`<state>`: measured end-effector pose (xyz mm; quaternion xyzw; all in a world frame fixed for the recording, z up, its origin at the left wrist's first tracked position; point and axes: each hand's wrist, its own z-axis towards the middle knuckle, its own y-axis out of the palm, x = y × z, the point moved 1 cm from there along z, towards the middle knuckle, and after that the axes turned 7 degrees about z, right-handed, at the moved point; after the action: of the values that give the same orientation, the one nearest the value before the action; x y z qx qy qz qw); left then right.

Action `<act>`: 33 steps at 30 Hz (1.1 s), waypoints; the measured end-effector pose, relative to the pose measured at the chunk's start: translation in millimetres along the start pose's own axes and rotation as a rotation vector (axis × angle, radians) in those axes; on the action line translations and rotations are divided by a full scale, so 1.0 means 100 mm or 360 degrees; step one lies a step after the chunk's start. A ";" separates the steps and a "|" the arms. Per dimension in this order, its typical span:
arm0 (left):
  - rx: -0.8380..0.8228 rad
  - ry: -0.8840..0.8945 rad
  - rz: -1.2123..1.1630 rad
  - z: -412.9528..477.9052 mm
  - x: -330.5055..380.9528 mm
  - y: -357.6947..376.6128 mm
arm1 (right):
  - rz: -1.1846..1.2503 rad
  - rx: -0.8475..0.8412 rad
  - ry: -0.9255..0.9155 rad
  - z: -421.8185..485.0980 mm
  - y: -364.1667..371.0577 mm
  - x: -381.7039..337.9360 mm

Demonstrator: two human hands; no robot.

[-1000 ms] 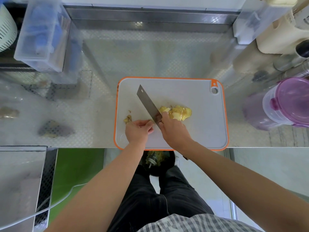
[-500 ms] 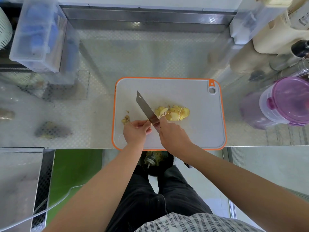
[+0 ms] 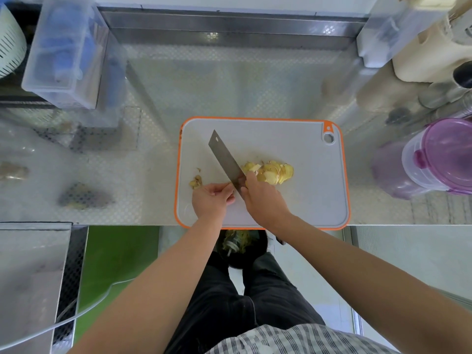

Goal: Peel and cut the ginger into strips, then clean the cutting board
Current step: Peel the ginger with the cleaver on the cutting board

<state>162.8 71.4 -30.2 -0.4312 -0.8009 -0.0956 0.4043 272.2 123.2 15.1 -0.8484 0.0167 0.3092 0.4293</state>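
Slicing this close to the fingers is the main risk. The left hand (image 3: 212,200) sits curled on the board (image 3: 301,205), its fingers (image 3: 224,188) bunched right against the heel of the knife (image 3: 224,159). A slip of the blade leftward, or a rushed chop, would likely meet a knuckle or a tip. Whether those fingers pinch a bit of ginger or are merely clenched I cannot tell, since the spot is small and partly hidden by the blade. The right hand (image 3: 260,198) grips the knife at its handle, which the hand covers; the blade angles away up and to the left.

The ginger slices (image 3: 273,172) lie heaped just right of the blade, touching the right hand. A careless sweep could scatter them before they become strips. The board's near edge lies at the lip of the surface (image 3: 229,80), right above a bin (image 3: 240,247) — a hard push there might slide the board, or the ginger, off.

Counted:
- two hands
- one knife
- one board
- one heap of slices
- one small cluster of scraps (image 3: 196,182) near the board's left edge, with one stray fleck above it
- one bin below
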 end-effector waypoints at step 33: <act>0.0120 0.0081 0.0115 0.02 -0.06 0.04 | -0.0146 -0.0006 0.0058 -0.12 0.07 0.01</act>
<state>166.3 70.7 -36.9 -0.4419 -0.7773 -0.0616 0.4436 277.2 109.6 14.9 -0.8545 -0.0149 0.2739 0.4411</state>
